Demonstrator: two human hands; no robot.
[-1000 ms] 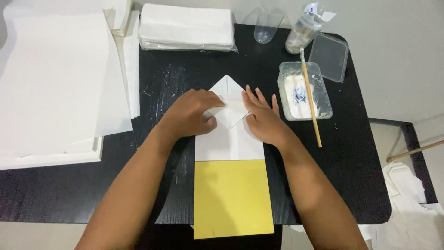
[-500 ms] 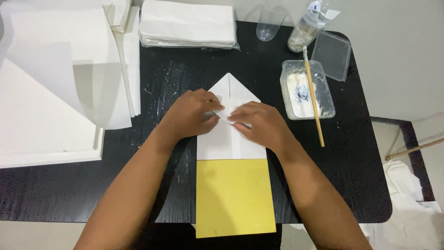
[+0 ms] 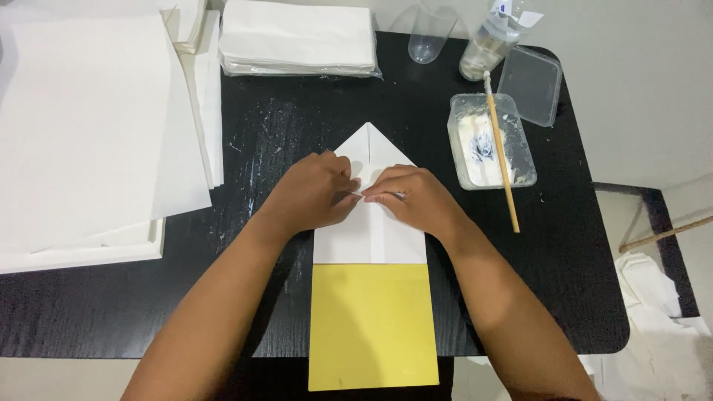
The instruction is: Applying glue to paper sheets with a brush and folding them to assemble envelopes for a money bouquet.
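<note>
Head view: the folded white paper (image 3: 369, 223) lies at the middle of the black table (image 3: 282, 126), long axis running twelve to six, point at twelve, yellow sheet (image 3: 371, 327) at its six end. Left hand (image 3: 316, 191) and right hand (image 3: 412, 197) meet fingertip to fingertip on the centre line, both pinching the flaps there, equally near. Glue tub (image 3: 486, 141) with a stick (image 3: 501, 160) sits at two o'clock.

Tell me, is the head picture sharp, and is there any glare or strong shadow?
Head view: sharp throughout, evenly lit; soft shadows only beneath the hands, left and right, on the folded white paper; faint sheen on the black wooden table; no blur.
</note>
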